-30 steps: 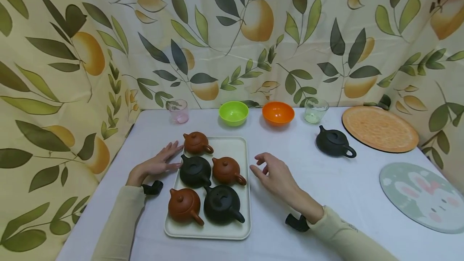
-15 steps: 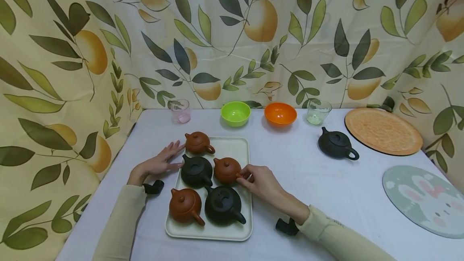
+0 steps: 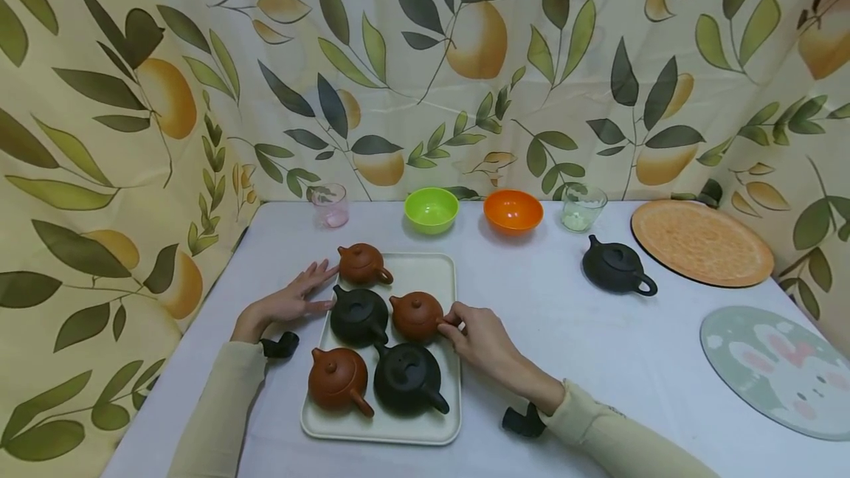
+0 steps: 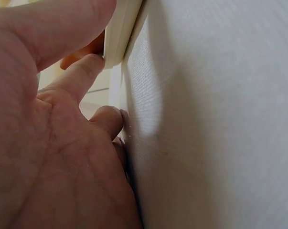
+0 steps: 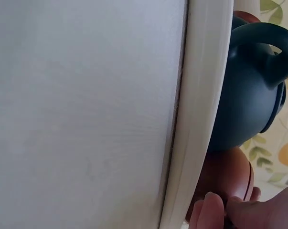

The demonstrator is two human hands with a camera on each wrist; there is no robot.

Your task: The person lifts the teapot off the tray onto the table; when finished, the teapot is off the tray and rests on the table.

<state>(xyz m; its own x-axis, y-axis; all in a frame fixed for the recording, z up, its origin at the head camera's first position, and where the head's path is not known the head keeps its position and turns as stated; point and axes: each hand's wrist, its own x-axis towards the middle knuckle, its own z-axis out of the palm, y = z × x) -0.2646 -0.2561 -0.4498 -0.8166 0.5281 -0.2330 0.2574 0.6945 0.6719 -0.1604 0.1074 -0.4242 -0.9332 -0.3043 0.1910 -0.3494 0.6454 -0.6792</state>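
Observation:
A cream tray [image 3: 378, 430] bears several teapots, brown and black. With thumb and fingers my right hand [image 3: 488, 344] pinches the handle of the brown teapot [image 3: 416, 316] at the tray's right side; in the right wrist view that brown teapot [image 5: 225, 174] sits inside the tray rim [image 5: 203, 109]. On the left, my left hand [image 3: 292, 299] lies with spread fingers at the tray's left edge, beside a black teapot [image 3: 358, 314] and the rear brown teapot [image 3: 361, 264]. Another brown teapot [image 3: 337, 378] and a large black teapot [image 3: 407, 380] stand in the front part of the tray.
Behind the tray are a pink glass [image 3: 330, 206], a green bowl [image 3: 432, 211], an orange bowl [image 3: 513, 212] and a clear glass [image 3: 583, 209]. To the right stand a lone black teapot [image 3: 616, 265], a round tan mat [image 3: 704, 243] and a rabbit-print mat [image 3: 777, 371].
My right hand has moved left from beside the tray to the brown teapot's handle and taken hold of it. The left hand has stayed at the tray's edge.

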